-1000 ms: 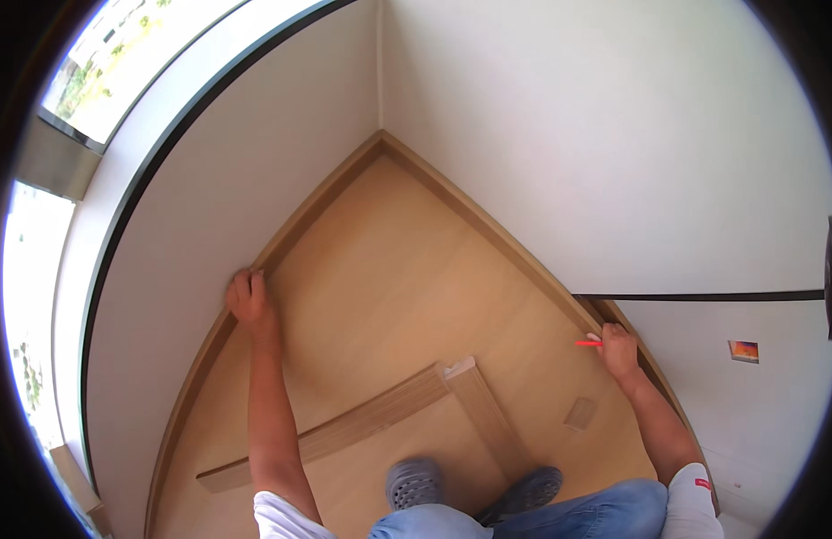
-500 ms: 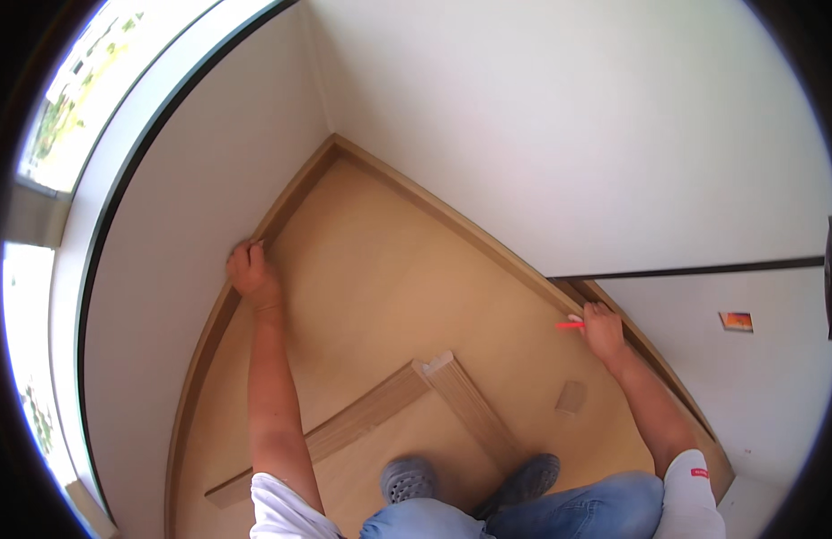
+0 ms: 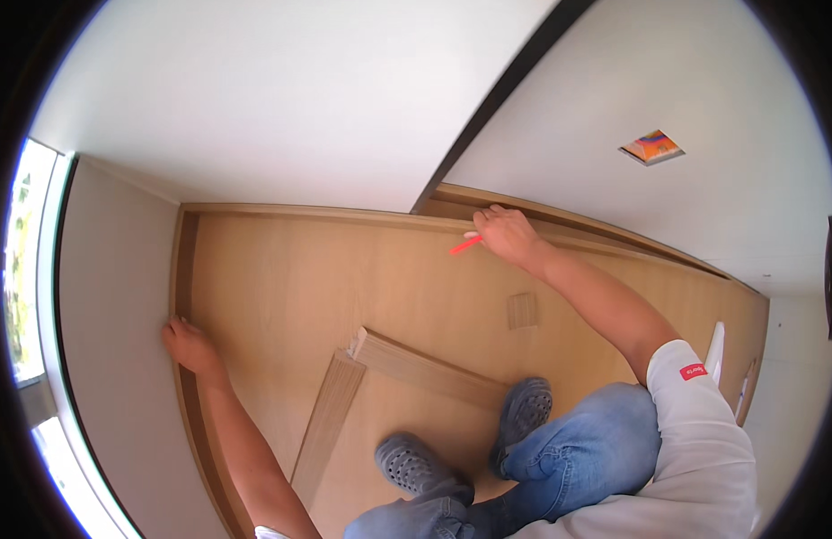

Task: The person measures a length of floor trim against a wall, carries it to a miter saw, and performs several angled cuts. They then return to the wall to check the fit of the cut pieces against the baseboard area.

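Though the floor's left and far edges are lined by edging (gapped at right), it is clasped by the left hand, a red pen pinched in the right hand.

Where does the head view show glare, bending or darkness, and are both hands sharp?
Head view: window glaring white at left, edge of left wall bowed, corners black; left hand and right hand, same view, fairly sharp.

The tan floor bears two wooden strips and a small square piece.
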